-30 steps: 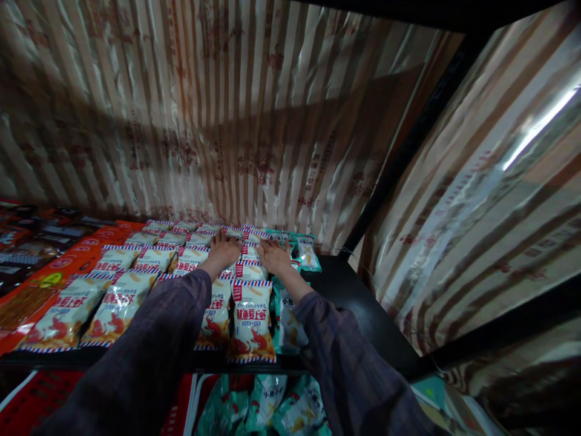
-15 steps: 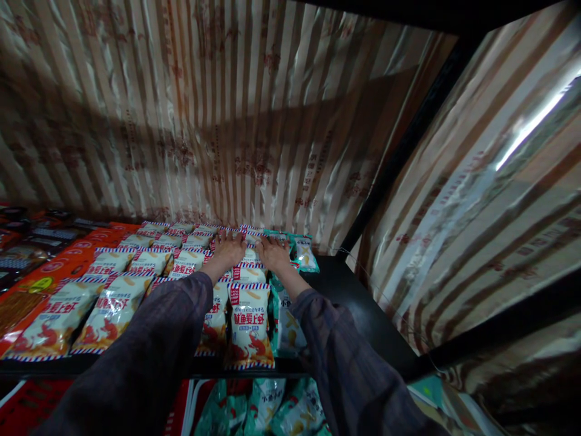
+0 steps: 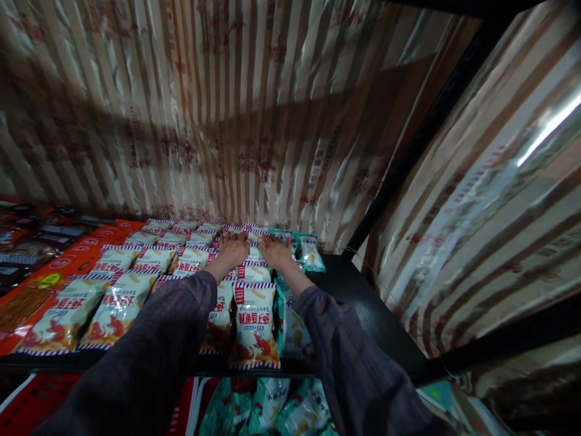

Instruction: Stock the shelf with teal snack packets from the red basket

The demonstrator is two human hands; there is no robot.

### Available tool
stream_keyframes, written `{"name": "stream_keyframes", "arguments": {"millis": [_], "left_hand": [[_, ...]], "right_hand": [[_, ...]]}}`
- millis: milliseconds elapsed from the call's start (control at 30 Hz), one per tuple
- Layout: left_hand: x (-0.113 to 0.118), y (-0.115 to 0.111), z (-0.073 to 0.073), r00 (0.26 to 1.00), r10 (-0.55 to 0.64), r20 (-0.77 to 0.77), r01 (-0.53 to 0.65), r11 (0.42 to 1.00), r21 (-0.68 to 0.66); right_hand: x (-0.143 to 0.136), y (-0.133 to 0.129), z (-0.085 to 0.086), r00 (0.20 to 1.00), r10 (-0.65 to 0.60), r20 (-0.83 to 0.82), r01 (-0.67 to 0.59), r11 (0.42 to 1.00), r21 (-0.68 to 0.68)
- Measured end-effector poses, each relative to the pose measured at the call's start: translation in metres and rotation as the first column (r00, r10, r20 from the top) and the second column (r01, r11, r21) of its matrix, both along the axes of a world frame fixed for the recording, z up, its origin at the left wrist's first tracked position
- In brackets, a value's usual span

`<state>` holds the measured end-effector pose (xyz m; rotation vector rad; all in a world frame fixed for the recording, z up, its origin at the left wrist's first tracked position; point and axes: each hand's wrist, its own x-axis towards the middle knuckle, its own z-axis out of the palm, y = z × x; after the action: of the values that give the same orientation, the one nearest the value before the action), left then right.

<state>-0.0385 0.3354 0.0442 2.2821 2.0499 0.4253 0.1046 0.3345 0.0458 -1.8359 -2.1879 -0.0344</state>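
Rows of white snack bags with red lettering (image 3: 255,324) lie on a black shelf (image 3: 363,309). My left hand (image 3: 233,249) rests on bags in the back rows, its fingers spread toward the striped wall covering. Beside it, my right hand (image 3: 275,253) lies over the back bags where the white ones meet the green ones, fingers apart. Several green bags (image 3: 290,318) form a column at the right end of the rows, partly under my right forearm. Neither hand is closed round a bag.
Orange packets (image 3: 59,263) and dark brown packets (image 3: 27,257) lie at the left. Below the shelf edge are a red basket (image 3: 40,393) and more green bags (image 3: 304,412). A black post (image 3: 385,188) slants up at the right, before striped sheeting (image 3: 254,109).
The view has shifted slightly, so the shelf and bags appear a little further right. Both hands remain on the back bags.
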Motion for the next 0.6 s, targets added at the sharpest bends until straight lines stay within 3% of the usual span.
{"name": "stream_keyframes", "arguments": {"millis": [367,600], "left_hand": [[0.0048,0.0027,-0.0042,0.999,-0.033,-0.015,0.033,0.999,0.019],[0.0009,0.0000,-0.0018,0.999,-0.026,-0.022,0.026,1.000,0.016]], "right_hand": [[0.0014,-0.0016,0.0003,1.000,0.017,0.013,-0.017,0.999,0.032],[0.0050,-0.0002,0.0011,0.998,0.057,0.001,-0.057,0.997,-0.046]]}}
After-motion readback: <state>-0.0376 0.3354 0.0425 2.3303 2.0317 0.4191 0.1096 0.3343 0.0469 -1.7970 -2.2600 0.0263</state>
